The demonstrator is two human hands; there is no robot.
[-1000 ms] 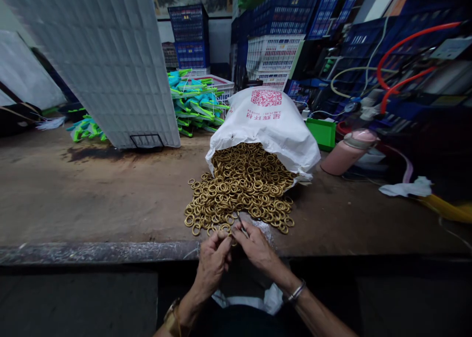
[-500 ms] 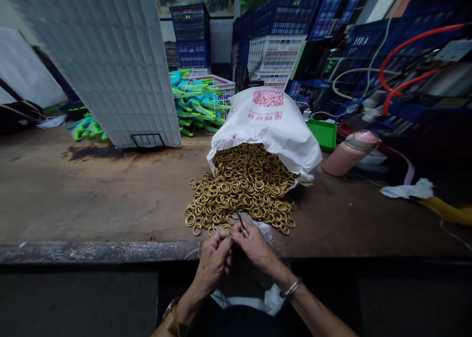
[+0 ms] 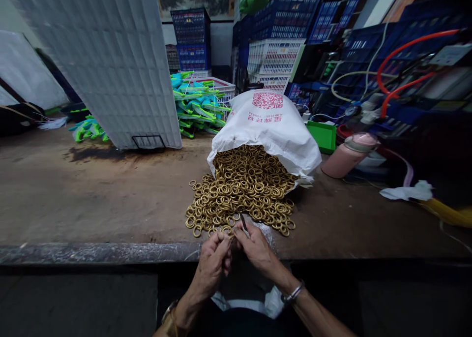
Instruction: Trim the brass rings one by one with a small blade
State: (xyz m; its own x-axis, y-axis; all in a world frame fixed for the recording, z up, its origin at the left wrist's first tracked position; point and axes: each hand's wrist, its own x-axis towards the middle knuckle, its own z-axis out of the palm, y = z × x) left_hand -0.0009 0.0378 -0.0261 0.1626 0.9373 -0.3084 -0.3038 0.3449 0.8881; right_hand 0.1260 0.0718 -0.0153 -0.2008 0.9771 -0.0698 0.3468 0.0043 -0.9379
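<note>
Hovering close together at the near edge of the flat brown desk [image 3: 110,194], two bare hands are seen, fingertips almost meeting. By the right hand [image 3: 257,250], a slim, dark-tipped tool [image 3: 244,223] is gripped between thumb and fingers, its tip angled toward the pile. The fingers of the left hand [image 3: 214,260] are curled; how tightly that grip is closed, and whether anything is pinched inside, cannot be told. Just beyond, the small gold-coloured rings [image 3: 236,194] are heaped on the desk, spilled from the mouth of a bulging white sack with red print [image 3: 271,123].

And here the risk is easily spotted! With the hands so near each other, the left fingers could be nicked if the tool is slipped by too hard a push. Rings could be sent over the front edge, too, should the heap be nudged by a knuckle. More could be loosed if the sack's open mouth is knocked.
</note>
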